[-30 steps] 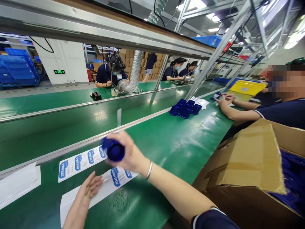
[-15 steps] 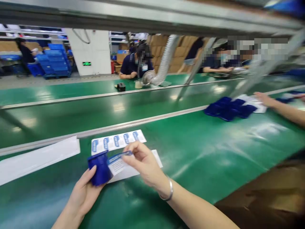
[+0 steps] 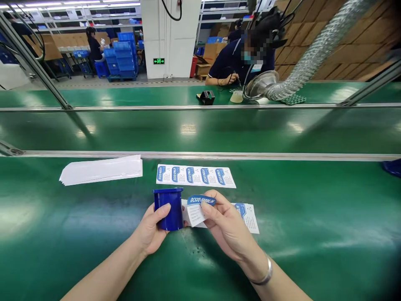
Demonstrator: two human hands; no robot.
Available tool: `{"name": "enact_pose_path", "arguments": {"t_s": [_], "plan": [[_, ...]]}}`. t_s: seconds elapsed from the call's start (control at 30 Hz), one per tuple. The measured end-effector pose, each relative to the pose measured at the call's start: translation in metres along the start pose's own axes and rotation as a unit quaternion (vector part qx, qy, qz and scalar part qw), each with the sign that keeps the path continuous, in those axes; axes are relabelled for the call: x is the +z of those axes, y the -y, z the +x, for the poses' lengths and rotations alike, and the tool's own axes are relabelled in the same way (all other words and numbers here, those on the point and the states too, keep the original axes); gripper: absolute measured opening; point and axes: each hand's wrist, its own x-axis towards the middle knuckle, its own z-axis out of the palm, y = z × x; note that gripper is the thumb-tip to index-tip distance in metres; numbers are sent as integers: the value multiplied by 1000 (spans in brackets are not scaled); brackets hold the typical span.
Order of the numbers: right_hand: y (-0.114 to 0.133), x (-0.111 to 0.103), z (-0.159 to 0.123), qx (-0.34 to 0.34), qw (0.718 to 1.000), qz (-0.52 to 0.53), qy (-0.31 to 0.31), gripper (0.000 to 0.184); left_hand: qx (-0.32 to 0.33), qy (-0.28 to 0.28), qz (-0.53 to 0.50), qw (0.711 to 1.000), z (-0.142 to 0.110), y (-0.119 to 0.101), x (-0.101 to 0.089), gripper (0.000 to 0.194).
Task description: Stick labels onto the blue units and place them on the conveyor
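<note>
My left hand [image 3: 153,232] is wrapped round a dark blue plastic housing [image 3: 171,209], held upright with its flanged rim at the top. Between the thumb and fingers of my right hand [image 3: 227,221] is a blue and white sticker label [image 3: 197,209], held just right of the housing and apart from it. Behind and below the label lies a partly covered label sheet [image 3: 250,217] on the green bench. A second label sheet [image 3: 196,175], with a row of several labels, lies farther back.
A stack of white paper strips [image 3: 102,170] lies back left on the green bench [image 3: 297,259]. A metal rail [image 3: 282,156] runs behind. Across the conveyor a co-worker [image 3: 228,62] bends beside a flexible duct [image 3: 319,50]. Part of a dark blue piece [image 3: 393,167] shows at right.
The view has swung left. The blue housing has passed from my right hand to my left, and my right hand has taken hold of a label.
</note>
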Motion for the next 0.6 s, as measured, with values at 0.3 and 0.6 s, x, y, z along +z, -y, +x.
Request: {"name": "enact_pose_path", "arguments": {"t_s": [0.3,0.6], "plan": [[-3,3,-5,3,999,-46,-8,37,25,15,72,997,-5,-1,9,56],[-10,3,-8,2,995,-95,-32,34,89,21,104,990,-6,4,11,59]]}}
